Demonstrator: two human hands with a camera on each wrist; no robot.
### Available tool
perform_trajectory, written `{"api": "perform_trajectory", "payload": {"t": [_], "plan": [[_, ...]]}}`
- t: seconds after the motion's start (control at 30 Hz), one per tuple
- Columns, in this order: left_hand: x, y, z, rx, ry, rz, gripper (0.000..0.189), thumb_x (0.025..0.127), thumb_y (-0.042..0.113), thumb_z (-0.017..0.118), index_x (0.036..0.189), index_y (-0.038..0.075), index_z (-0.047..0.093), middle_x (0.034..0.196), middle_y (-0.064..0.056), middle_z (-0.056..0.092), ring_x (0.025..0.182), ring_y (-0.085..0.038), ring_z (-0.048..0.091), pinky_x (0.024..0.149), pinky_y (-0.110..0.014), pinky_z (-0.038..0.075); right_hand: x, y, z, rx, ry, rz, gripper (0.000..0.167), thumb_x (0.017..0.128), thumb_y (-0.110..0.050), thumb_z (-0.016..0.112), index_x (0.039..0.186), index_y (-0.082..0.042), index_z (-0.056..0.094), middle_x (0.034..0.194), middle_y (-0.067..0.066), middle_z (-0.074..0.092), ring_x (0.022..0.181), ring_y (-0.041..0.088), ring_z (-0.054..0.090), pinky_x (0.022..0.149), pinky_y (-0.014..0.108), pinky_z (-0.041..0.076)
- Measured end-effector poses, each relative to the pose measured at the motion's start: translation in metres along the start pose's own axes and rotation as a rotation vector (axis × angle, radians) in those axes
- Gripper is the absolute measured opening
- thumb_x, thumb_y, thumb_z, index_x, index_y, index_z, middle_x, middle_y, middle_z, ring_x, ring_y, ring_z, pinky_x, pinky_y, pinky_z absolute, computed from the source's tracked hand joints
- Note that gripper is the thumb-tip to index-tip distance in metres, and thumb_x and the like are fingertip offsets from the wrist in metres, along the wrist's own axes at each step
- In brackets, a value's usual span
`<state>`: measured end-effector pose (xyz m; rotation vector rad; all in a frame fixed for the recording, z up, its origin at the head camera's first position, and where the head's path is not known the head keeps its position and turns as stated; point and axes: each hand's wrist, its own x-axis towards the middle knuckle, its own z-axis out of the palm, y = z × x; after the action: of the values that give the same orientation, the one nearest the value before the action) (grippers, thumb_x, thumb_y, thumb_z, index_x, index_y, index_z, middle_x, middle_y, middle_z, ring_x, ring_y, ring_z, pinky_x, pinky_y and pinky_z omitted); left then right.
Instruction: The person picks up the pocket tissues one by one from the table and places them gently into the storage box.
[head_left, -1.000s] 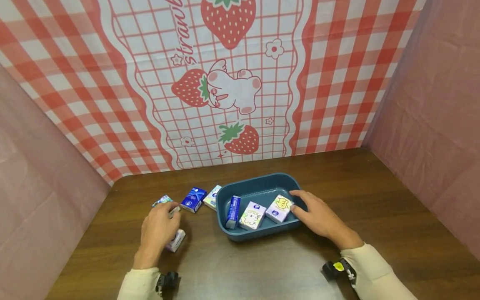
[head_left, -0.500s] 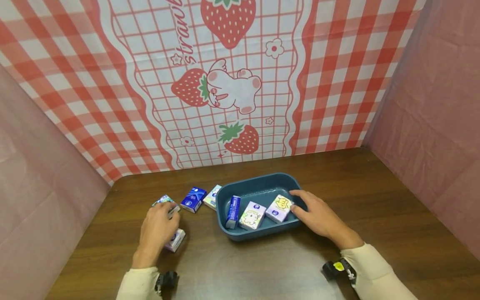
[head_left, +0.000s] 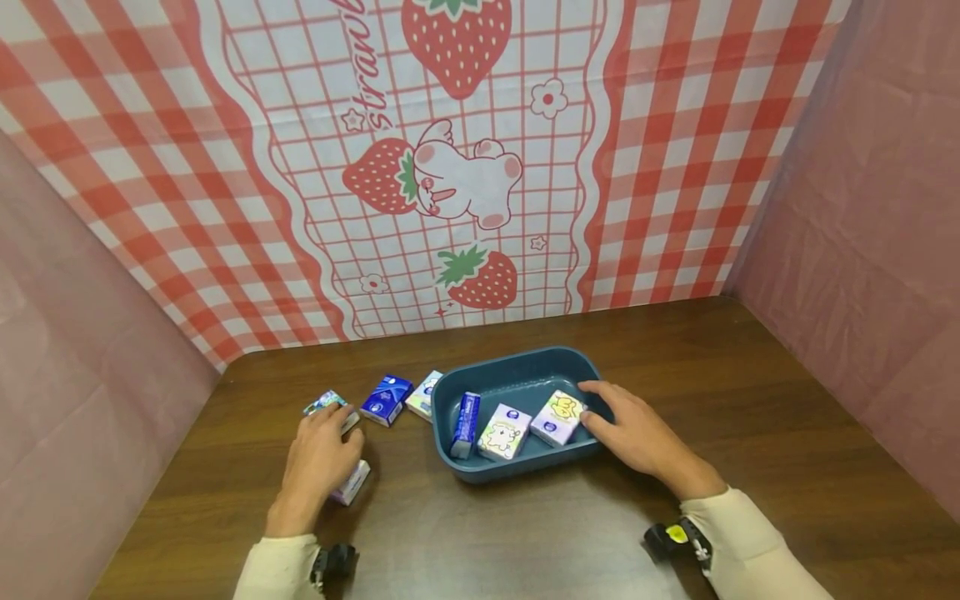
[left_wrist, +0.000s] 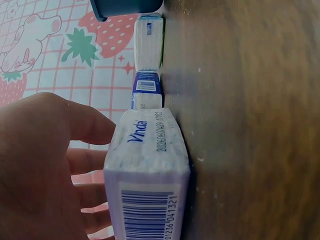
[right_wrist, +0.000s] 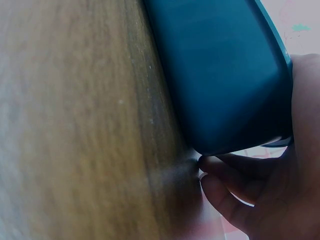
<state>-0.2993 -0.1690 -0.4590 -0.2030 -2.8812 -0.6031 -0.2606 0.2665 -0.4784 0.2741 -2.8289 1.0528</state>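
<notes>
My left hand (head_left: 315,458) lies over a teal-patterned tissue pack (head_left: 324,402) on the table's left side, fingers loosely extended across it. Beneath the thumb side, a lilac-and-white tissue pack (head_left: 354,483) peeks out. In the left wrist view a pack marked Vinda (left_wrist: 145,140) stands close in front of that hand's fingers. My right hand (head_left: 637,429) grips the right end of a dark teal plastic basket (head_left: 517,472), thumb over the rim. The right wrist view shows its fingers bent against the basket's outer side (right_wrist: 220,75). Part of the left fingers' undersides is hidden.
Inside the basket are a blue tissue pack (head_left: 466,423) on its edge, a white one (head_left: 505,433) and a yellow-printed one (head_left: 558,418). Left of it lie a dark blue pack (head_left: 387,400) and a white-green pack (head_left: 424,395). A checked strawberry cloth (head_left: 465,183) hangs behind.
My left fingers have shifted slightly over the teal-patterned pack, and the gap between thumb and forefinger looks different. The right hand, the basket and the other packs stay put.
</notes>
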Motion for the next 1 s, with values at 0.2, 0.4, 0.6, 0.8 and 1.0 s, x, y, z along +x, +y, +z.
{"api": "perform_trajectory", "payload": {"t": [0.2, 0.4, 0.6, 0.8, 1.0], "plan": [[-0.0004, 0.0, 0.0012, 0.007, 0.005, -0.004, 0.05, 0.093, 0.019, 0.056, 0.136, -0.005, 0.057, 0.141, -0.028, 0.05, 0.129, -0.049, 0.042, 0.103, -0.062, 0.038, 0.0001, 0.0001, 0.0002, -0.003, 0.002, 0.001, 0.052, 0.098, -0.032, 0.06, 0.143, -0.008, 0.051, 0.145, 0.018, 0.051, 0.133, 0.039, 0.046, 0.106, 0.064, 0.035], [-0.0012, -0.0005, 0.0013, 0.036, 0.043, 0.019, 0.046, 0.093, 0.02, 0.057, 0.133, -0.003, 0.061, 0.133, -0.029, 0.055, 0.123, -0.048, 0.048, 0.096, -0.062, 0.042, 0.0, -0.0007, -0.0003, 0.0, 0.001, 0.003, 0.052, 0.098, -0.032, 0.06, 0.143, -0.008, 0.051, 0.145, 0.018, 0.051, 0.133, 0.039, 0.046, 0.106, 0.064, 0.035], [-0.0015, 0.0004, 0.0007, 0.079, 0.086, 0.054, 0.038, 0.093, 0.022, 0.058, 0.123, 0.002, 0.068, 0.123, -0.024, 0.063, 0.112, -0.046, 0.057, 0.085, -0.061, 0.048, -0.0001, -0.0009, -0.0005, -0.002, 0.006, -0.001, 0.052, 0.098, -0.031, 0.06, 0.143, -0.008, 0.051, 0.145, 0.018, 0.051, 0.133, 0.039, 0.046, 0.106, 0.064, 0.035], [-0.0004, 0.0023, 0.0002, 0.071, 0.151, 0.09, 0.031, 0.09, 0.019, 0.063, 0.115, 0.004, 0.073, 0.112, -0.02, 0.07, 0.098, -0.042, 0.064, 0.076, -0.058, 0.051, -0.0005, -0.001, -0.0005, 0.0, 0.004, 0.004, 0.052, 0.098, -0.031, 0.06, 0.143, -0.008, 0.051, 0.145, 0.018, 0.051, 0.133, 0.039, 0.046, 0.106, 0.064, 0.035], [-0.0011, 0.0028, -0.0002, 0.048, 0.149, -0.001, 0.04, 0.089, 0.02, 0.063, 0.126, 0.003, 0.068, 0.121, -0.027, 0.061, 0.107, -0.047, 0.058, 0.083, -0.06, 0.047, -0.0004, -0.0011, -0.0006, 0.005, -0.002, 0.001, 0.052, 0.098, -0.032, 0.059, 0.144, -0.008, 0.05, 0.146, 0.018, 0.05, 0.133, 0.04, 0.046, 0.106, 0.065, 0.035]]}}
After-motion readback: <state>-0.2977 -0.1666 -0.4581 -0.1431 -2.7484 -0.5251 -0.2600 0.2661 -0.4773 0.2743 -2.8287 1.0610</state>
